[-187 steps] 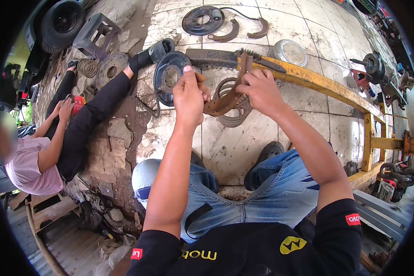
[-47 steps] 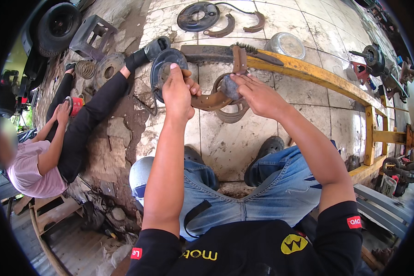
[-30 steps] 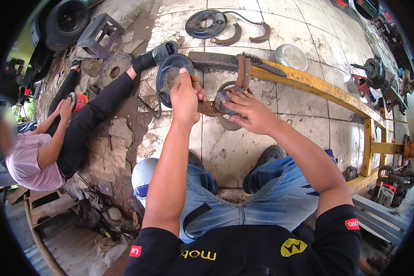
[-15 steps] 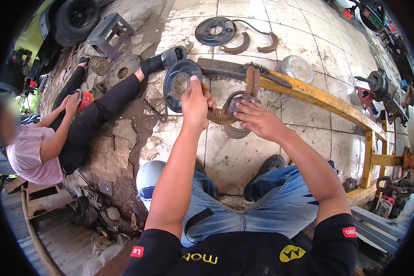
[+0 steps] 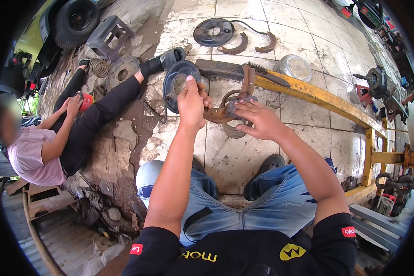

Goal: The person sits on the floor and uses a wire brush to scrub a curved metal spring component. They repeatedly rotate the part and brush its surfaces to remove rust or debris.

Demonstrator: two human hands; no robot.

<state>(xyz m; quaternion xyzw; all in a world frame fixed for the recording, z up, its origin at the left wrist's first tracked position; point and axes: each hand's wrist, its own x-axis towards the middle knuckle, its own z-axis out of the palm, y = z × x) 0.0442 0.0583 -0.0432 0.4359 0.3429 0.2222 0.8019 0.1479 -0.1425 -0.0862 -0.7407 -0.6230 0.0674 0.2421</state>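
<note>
My left hand (image 5: 192,103) is closed round the lower left end of a rusty, curved brake shoe (image 5: 250,82). The shoe's other end reaches up toward the yellow metal beam. My right hand (image 5: 258,118) presses a dark grey pad (image 5: 232,108), perhaps sandpaper, against the shoe's curved face, its fingers laid over the pad and partly hiding it. Beneath the shoe, a ring-like coiled part (image 5: 235,132) shows on the tiles. Beside my left hand stands a round dark brake backing plate (image 5: 169,87), with a cable trailing from it.
A wire brush (image 5: 270,76) lies on the yellow beam (image 5: 326,96), near a round clear container (image 5: 293,67). Farther off lie another backing plate (image 5: 213,32) and two brake shoes (image 5: 234,46). At left, a seated person (image 5: 37,147) holds a red can (image 5: 86,101), legs stretched toward my work.
My right hand and the pad have shifted slightly down along the brake shoe. My left hand keeps its hold, moving only a little. The view has shifted slightly.
</note>
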